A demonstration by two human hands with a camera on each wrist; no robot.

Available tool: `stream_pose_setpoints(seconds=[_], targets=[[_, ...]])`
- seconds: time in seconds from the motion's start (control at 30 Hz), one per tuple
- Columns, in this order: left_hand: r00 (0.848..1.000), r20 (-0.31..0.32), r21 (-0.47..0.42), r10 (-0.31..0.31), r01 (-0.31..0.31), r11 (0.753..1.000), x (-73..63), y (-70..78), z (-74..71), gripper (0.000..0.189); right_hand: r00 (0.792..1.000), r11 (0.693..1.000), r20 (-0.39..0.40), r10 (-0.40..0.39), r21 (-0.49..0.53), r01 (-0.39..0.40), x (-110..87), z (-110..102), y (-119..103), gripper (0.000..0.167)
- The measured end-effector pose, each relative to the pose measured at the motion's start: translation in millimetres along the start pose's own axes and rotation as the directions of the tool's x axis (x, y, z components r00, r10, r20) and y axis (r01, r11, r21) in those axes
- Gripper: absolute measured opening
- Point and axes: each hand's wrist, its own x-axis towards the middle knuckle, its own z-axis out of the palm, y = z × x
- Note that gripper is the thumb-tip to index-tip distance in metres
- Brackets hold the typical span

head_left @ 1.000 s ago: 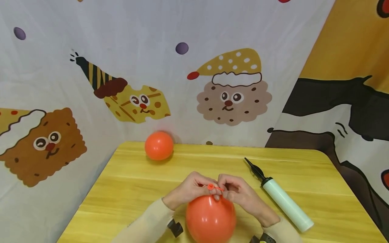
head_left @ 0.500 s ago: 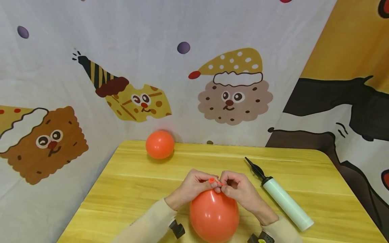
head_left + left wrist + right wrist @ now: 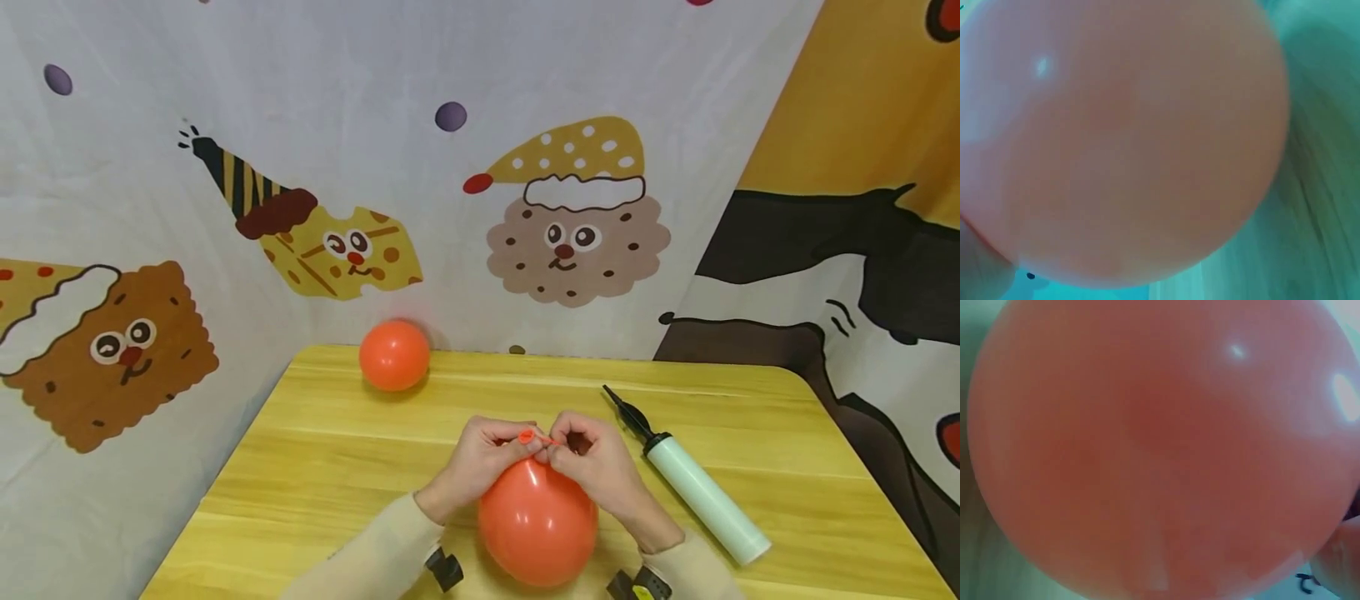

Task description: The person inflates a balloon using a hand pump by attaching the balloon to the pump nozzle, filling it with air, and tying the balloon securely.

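Observation:
An inflated orange-red balloon [image 3: 538, 529] hangs below both hands in the head view, near the table's front edge. At its top the left hand [image 3: 483, 458] pinches the neck, and the rolled mouth of the balloon sticks out by the thumb. Close against it, the right hand [image 3: 596, 458] pinches the stretched neck between thumb and fingers. The balloon fills most of the left wrist view [image 3: 1129, 137] and the right wrist view [image 3: 1160, 444], with only a bit of a finger showing at the edge of each. Exactly how the neck winds between the fingers is hidden.
A second, smaller orange-red balloon [image 3: 394, 356] sits at the back left of the yellow wood-grain table [image 3: 315, 467]. To the right lies a pale green hand pump [image 3: 705, 496] with a black nozzle. A cartoon-printed curtain [image 3: 450, 50] hangs behind the table.
Both hands and the balloon have shifted slightly up and to the right. The right hand has drawn a little away from the left, with the neck stretched between them.

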Motion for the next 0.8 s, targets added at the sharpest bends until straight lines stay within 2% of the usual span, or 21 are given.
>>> stream_pose_setpoints(seconds=[0.07, 0.17, 0.3, 0.4, 0.47, 0.53, 0.6, 0.7, 0.8], targets=[[0.998, -0.049, 0.033, 0.034, -0.033, 0.999, 0.3, -0.8, 4.3, 0.019, 0.997, 0.997, -0.073, -0.015, -0.079, 0.009, 0.4, 1, -1, 0.026], [0.989, -0.118, 0.069, 0.093, -0.085, 0.994, 1.5, -0.9, 10.8, 0.018, 0.984, 0.983, -0.162, -0.079, -0.175, 0.05, 2.1, 1, -3, 0.031], [0.972, -0.191, 0.091, 0.14, -0.125, 0.988, 3.5, -1.0, 17.6, 0.018, 0.946, 0.944, -0.235, -0.222, -0.294, 0.148, 5.4, -1, -6, 0.034], [0.96, -0.248, 0.086, 0.133, -0.115, 0.99, 5.5, 0.7, 19.5, 0.017, 0.913, 0.902, -0.257, -0.318, -0.378, 0.207, 8.5, -2, -9, 0.032], [0.952, -0.289, 0.047, 0.099, -0.089, 0.995, 6.9, 2.6, 20.1, 0.017, 0.896, 0.877, -0.263, -0.359, -0.423, 0.227, 10.1, -3, -9, 0.029], [0.947, -0.319, -0.034, 0.041, -0.054, 0.998, 7.5, 4.5, 20.1, 0.019, 0.877, 0.852, -0.264, -0.401, -0.46, 0.251, 11.4, -3, -10, 0.027], [0.944, -0.33, -0.133, -0.028, -0.017, 0.991, 7.7, 5.7, 19.8, 0.022, 0.862, 0.829, -0.261, -0.434, -0.491, 0.269, 11.7, -2, -9, 0.024], [0.94, -0.311, -0.27, -0.14, 0.054, 0.961, 6.2, 6.0, 18.6, 0.026, 0.833, 0.785, -0.245, -0.496, -0.536, 0.31, 11.1, -1, -6, 0.021], [0.928, -0.286, -0.356, -0.24, 0.13, 0.926, 5.6, 6.4, 16.2, 0.021, 0.805, 0.736, -0.221, -0.55, -0.584, 0.343, 10.7, 0, -2, 0.014]])
